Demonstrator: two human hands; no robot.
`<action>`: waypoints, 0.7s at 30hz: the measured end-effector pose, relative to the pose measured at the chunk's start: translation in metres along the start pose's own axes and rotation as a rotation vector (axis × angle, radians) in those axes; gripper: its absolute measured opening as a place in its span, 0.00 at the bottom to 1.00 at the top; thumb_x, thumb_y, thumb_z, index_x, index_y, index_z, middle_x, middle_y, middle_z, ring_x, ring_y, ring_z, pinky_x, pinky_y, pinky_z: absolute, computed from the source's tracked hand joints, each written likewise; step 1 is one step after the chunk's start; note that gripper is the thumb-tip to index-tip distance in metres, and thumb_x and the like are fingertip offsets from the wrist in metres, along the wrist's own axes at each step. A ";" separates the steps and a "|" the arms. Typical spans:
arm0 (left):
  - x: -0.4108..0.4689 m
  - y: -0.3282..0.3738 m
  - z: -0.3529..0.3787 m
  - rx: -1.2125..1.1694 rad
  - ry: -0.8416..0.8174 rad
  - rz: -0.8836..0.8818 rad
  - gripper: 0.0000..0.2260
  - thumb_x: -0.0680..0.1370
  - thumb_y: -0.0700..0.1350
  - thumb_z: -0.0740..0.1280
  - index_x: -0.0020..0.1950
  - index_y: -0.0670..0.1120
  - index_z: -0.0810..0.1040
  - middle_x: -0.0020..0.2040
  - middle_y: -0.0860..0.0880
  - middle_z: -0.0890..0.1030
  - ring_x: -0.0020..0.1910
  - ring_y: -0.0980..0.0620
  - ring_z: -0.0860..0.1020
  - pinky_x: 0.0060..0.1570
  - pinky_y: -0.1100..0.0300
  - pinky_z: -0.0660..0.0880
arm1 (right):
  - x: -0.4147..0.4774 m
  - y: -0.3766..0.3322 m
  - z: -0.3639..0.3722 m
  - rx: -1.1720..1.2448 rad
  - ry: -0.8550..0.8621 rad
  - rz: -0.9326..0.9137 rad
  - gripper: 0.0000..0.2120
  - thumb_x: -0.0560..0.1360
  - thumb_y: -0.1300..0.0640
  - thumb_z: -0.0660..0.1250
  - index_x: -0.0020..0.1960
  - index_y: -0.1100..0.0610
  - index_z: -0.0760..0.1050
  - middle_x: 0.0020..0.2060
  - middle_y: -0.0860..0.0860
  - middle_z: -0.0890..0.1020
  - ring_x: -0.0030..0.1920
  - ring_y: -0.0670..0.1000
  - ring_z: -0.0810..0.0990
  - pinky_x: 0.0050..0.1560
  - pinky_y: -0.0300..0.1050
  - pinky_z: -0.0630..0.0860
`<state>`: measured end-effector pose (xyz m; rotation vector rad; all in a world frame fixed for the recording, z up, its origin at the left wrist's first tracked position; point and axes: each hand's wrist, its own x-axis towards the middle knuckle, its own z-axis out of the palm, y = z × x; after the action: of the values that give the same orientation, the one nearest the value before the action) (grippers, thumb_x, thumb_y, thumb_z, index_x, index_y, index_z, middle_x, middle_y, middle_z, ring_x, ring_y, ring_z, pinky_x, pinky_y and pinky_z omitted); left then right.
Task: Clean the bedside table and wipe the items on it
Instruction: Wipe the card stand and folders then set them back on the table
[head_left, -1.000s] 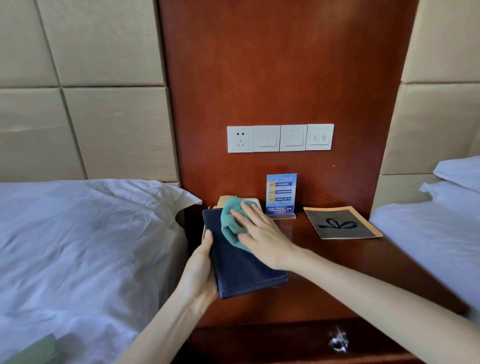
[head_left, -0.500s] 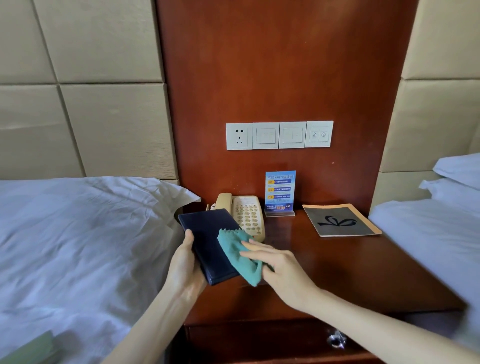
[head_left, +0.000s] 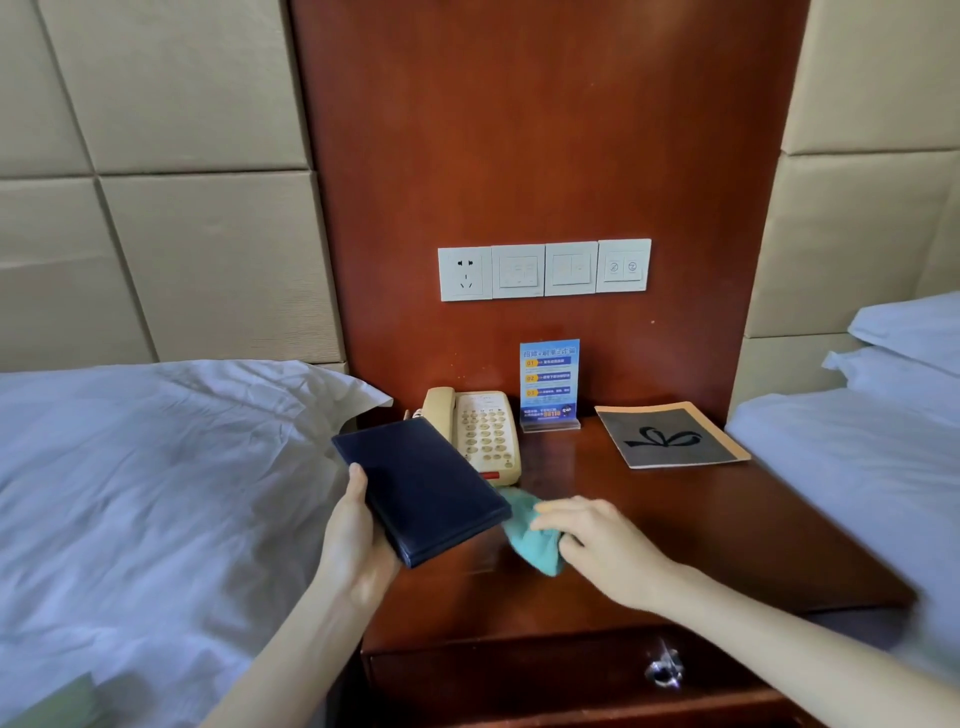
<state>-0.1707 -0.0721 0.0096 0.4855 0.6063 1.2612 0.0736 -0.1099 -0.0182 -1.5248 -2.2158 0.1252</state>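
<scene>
Head view: our left hand (head_left: 358, 540) grips the dark folder (head_left: 421, 488), held above the table (head_left: 701, 530) at 8 o'clock of the phone (head_left: 483, 431). Our right hand (head_left: 597, 545) bunches the teal cloth (head_left: 530, 540) against the wood at 6 o'clock. We judge the folder's corner could knock the handset.

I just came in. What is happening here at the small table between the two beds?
A person is cleaning the reddish wooden bedside table. The left hand holds a dark blue folder lifted and tilted over the table's left edge. The right hand grips a crumpled teal cloth low at the table top, in front of the cream push-button telephone. A blue standing sign card and a grey orange-edged booklet sit at the back, with no hand on them.
</scene>
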 end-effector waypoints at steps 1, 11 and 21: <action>0.000 0.000 0.000 0.000 0.000 0.002 0.20 0.81 0.58 0.55 0.69 0.49 0.68 0.51 0.49 0.81 0.48 0.48 0.81 0.41 0.49 0.77 | -0.003 0.001 0.007 -0.034 -0.106 -0.003 0.21 0.77 0.64 0.57 0.66 0.52 0.75 0.70 0.51 0.71 0.70 0.47 0.66 0.71 0.39 0.59; -0.005 -0.005 0.007 -0.028 -0.084 -0.014 0.21 0.80 0.58 0.54 0.70 0.49 0.68 0.62 0.48 0.77 0.53 0.49 0.79 0.48 0.50 0.76 | 0.007 -0.039 -0.009 0.092 0.109 -0.058 0.30 0.73 0.45 0.66 0.70 0.45 0.58 0.69 0.42 0.66 0.65 0.42 0.68 0.54 0.30 0.64; -0.026 -0.016 0.033 0.519 -0.287 0.192 0.19 0.73 0.58 0.66 0.64 0.61 0.75 0.62 0.57 0.78 0.58 0.56 0.80 0.52 0.49 0.76 | 0.012 -0.046 -0.015 0.190 0.453 -0.117 0.09 0.73 0.61 0.65 0.53 0.54 0.75 0.39 0.41 0.77 0.38 0.46 0.73 0.36 0.39 0.71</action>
<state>-0.1418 -0.1012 0.0282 1.1590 0.6514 1.1786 0.0362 -0.1199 0.0133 -1.1802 -1.8663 -0.0426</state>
